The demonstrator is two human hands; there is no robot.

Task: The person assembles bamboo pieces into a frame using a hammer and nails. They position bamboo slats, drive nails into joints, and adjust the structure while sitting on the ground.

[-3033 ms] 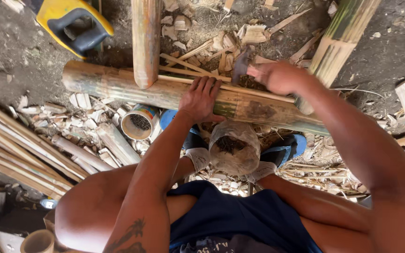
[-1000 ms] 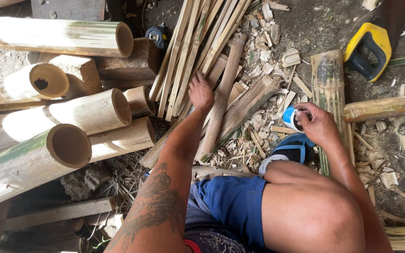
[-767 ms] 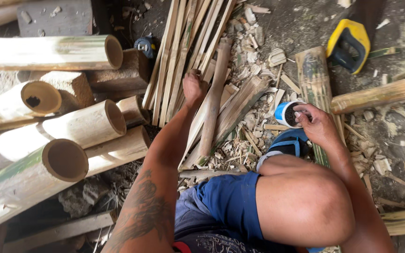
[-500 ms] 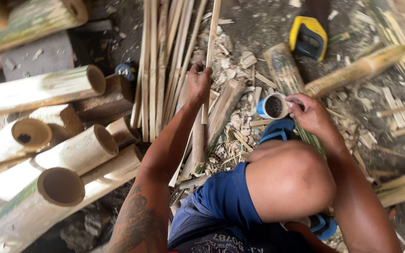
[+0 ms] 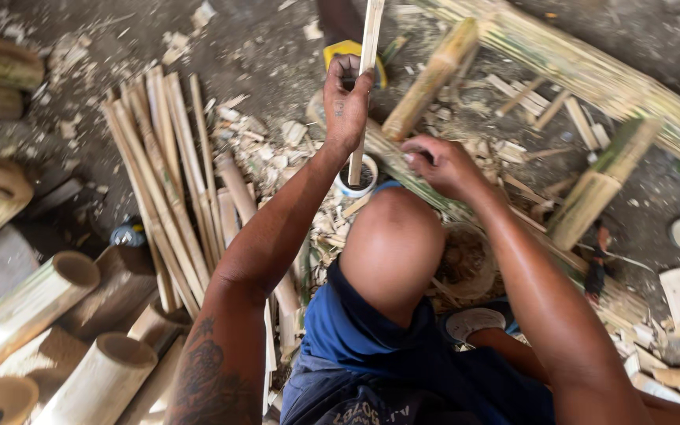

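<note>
One bamboo strip (image 5: 365, 75), near-upright lengthwise

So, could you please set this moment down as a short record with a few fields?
Setting: dirt ground littered with bamboo offcuts
Left hand: gripping a thin bamboo strip, held upright
Strip's lower end: at a small white cup
Right hand: beside the cup, resting on a split bamboo length
Left of the person: bundle of bamboo strips; hollow bamboo sections
Behind the left hand: yellow tool
</note>
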